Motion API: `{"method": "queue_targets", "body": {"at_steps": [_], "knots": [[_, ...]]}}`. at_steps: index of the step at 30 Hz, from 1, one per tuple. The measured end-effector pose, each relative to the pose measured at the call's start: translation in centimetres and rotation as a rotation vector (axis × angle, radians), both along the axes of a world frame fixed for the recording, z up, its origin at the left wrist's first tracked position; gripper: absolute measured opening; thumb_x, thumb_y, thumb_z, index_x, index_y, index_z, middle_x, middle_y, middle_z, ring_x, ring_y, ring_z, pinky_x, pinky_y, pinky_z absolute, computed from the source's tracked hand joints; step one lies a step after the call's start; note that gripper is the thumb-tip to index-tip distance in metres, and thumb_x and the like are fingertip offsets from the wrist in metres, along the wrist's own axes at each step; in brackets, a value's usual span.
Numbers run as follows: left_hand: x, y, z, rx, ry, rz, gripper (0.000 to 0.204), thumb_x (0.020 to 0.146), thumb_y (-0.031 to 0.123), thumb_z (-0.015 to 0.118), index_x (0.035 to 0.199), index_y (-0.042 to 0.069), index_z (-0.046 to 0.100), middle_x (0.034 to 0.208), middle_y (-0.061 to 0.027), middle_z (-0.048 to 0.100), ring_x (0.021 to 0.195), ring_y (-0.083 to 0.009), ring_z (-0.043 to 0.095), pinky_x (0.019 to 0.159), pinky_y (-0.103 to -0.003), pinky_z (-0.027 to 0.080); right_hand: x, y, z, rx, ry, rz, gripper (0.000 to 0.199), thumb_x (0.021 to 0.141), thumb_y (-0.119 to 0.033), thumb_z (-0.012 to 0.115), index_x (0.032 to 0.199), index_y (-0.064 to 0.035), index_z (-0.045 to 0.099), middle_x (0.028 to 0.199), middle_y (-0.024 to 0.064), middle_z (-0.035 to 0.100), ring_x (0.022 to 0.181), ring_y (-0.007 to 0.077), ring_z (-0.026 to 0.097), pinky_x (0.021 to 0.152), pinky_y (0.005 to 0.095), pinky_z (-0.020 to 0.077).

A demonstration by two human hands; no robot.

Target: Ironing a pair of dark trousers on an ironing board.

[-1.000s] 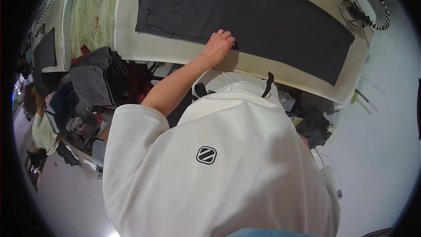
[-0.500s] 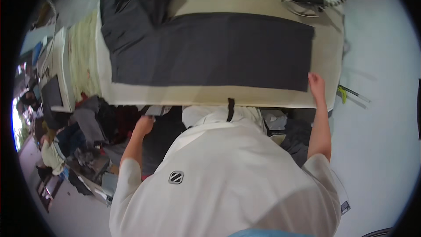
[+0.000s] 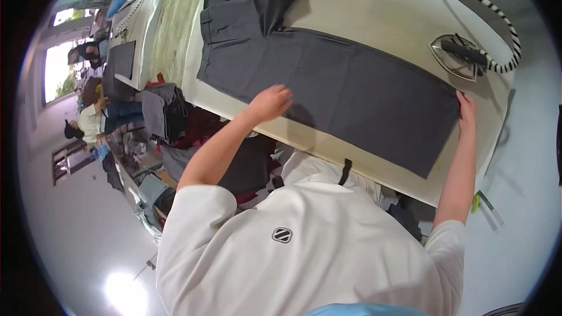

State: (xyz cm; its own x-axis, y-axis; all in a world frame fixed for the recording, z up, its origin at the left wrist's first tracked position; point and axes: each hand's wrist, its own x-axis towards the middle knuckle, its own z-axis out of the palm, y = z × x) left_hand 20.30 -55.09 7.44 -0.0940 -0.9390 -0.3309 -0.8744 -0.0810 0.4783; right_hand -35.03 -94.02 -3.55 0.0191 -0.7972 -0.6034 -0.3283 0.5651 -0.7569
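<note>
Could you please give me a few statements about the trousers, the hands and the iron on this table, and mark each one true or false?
1. The dark grey trousers lie spread flat on the pale ironing table. True.
2. The right hand is at the hem end of the trouser leg. True.
3. The left hand grips the iron. False: it rests on the trouser leg near the table's front edge, while the iron stands apart on the table, untouched.
4. The iron sits on top of the trousers. False: it is on bare table beyond the trouser leg, with its striped cord running off it.
5. The waistband end lies toward the person's left. True.
</note>
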Motion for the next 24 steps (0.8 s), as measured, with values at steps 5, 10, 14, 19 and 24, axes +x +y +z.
{"method": "queue_targets", "body": {"at_steps": [5, 10, 14, 19, 24], "knots": [[5.0, -11.1, -0.7, -0.3, -0.342, -0.197, 0.04, 0.092, 0.028, 0.068, 0.123, 0.006, 0.057, 0.125, -0.0112, 0.06, 0.117, -0.0295, 0.057, 0.096, -0.043, 0.047, 0.1, 0.1, -2.6, -0.163, -0.061, -0.234, 0.028, 0.09, -0.018, 0.079, 0.106, 0.0032, 0.071, 0.1, 0.0061, 0.072, 0.092, 0.0148, 0.065, 0.085, 0.0278, 0.0504], [12.5, -19.3, -3.0, -0.193, -0.559, -0.538, 0.057, 0.091, 0.053, 0.064, 0.124, 0.008, 0.056, 0.12, -0.0082, 0.062, 0.117, -0.0256, 0.057, 0.105, -0.041, 0.04, -0.2, 1.0, -2.7, -0.312, -0.022, -0.209, 0.029, 0.089, -0.017, 0.08, 0.105, 0.0052, 0.07, 0.096, 0.0063, 0.07, 0.086, 0.0128, 0.061, 0.079, 0.0266, 0.0489], [20.1, -19.3, -2.1, 0.161, -0.855, -0.613, 0.06, 0.1, 0.062, 0.04, 0.08, 0.014, 0.071, 0.082, -0.0067, 0.071, 0.093, -0.0258, 0.068, 0.095, -0.041, 0.044, 1.1, 2.4, -2.1, -0.453, 0.189, -0.247, 0.024, 0.09, -0.019, 0.08, 0.098, 0.0024, 0.072, 0.089, 0.0025, 0.07, 0.081, 0.0109, 0.06, 0.074, 0.0266, 0.0488], [19.6, -18.8, -3.8, 0.067, -0.843, -0.033, 0.037, 0.103, 0.037, 0.047, 0.089, 0.01, 0.069, 0.079, -0.0144, 0.071, 0.088, -0.0334, 0.07, 0.075, -0.048, 0.051, 4.1, 3.6, -0.8, -0.742, 0.697, -0.116, 0.034, 0.089, -0.029, 0.078, 0.098, 0.0031, 0.07, 0.086, 0.0148, 0.071, 0.079, 0.0286, 0.065, 0.075, 0.0397, 0.0514], [5.7, -21.3, -5.9, -0.348, -0.387, 0.07, 0.018, 0.097, 0.021, 0.058, 0.101, 0.006, 0.067, 0.097, -0.0172, 0.069, 0.092, -0.0376, 0.066, 0.083, -0.049, 0.051, 6.3, 4.5, -0.7, -1.08, 0.838, 0.008, 0.019, 0.089, -0.02, 0.073, 0.093, -0.0051, 0.062, 0.094, 0.0133, 0.067, 0.091, 0.0353, 0.062, 0.082, 0.0435, 0.0485]]}}
